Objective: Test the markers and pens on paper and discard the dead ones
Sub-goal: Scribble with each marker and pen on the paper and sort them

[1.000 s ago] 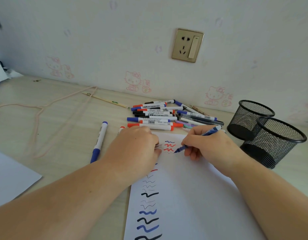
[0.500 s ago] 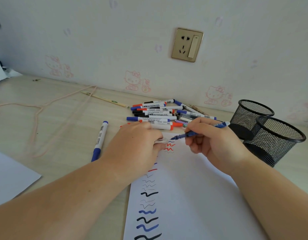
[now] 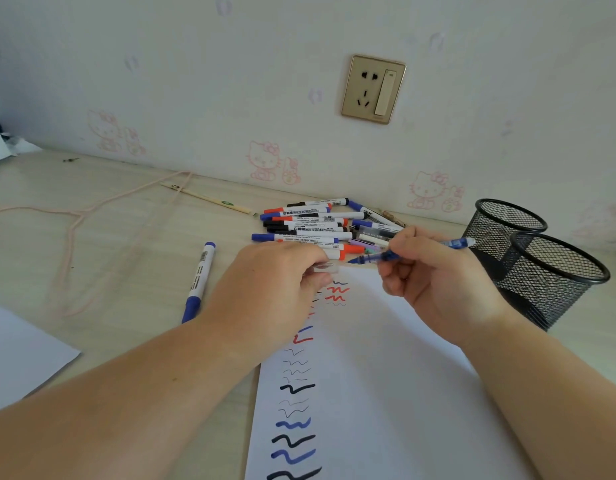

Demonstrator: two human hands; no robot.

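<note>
Blue pen (image 3: 403, 252): held just above the top of the paper (image 3: 368, 375), long axis near level, tip pointing left, tail toward the mesh cups (image 3: 542, 271).

Loose marker (image 3: 199, 282): alone on the desk (image 3: 91, 237), left of both hands.

Left hand (image 3: 275, 282): fingers curled, pinching a clear cap (image 3: 325, 268) at the paper's top edge; cap mouth faces right, just beside the pen tip.

Squiggles (image 3: 337, 292): test marks below the gap between the hands.

Marker pile (image 3: 310, 223): just behind the hands.

Right hand (image 3: 434, 275): fingers closed round the pen's barrel; likely next move, a short slide leftward into the cap.
</note>
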